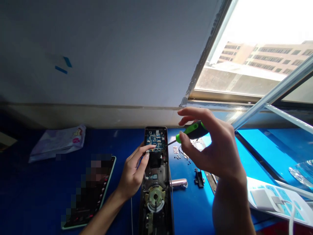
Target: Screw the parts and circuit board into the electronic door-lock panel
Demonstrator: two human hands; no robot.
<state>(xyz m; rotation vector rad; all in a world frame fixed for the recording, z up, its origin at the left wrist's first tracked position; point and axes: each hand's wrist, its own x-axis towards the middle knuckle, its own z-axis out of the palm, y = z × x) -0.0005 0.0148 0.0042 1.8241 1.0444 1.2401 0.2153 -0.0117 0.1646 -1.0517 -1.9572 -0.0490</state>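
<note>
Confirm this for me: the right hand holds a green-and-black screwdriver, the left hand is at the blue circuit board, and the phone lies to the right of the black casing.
One thing is wrong: the head view shows the phone to the left of the black casing. The right hand does hold the screwdriver, and the left hand is at the circuit board.

The lone head camera looked forward and down from the near side of the tabletop (119, 141), closer to the right fingers (195, 112) than to the left fingers (143, 150), its view reaching past the far edge to the wall (122, 65) and window (244, 75).
</note>
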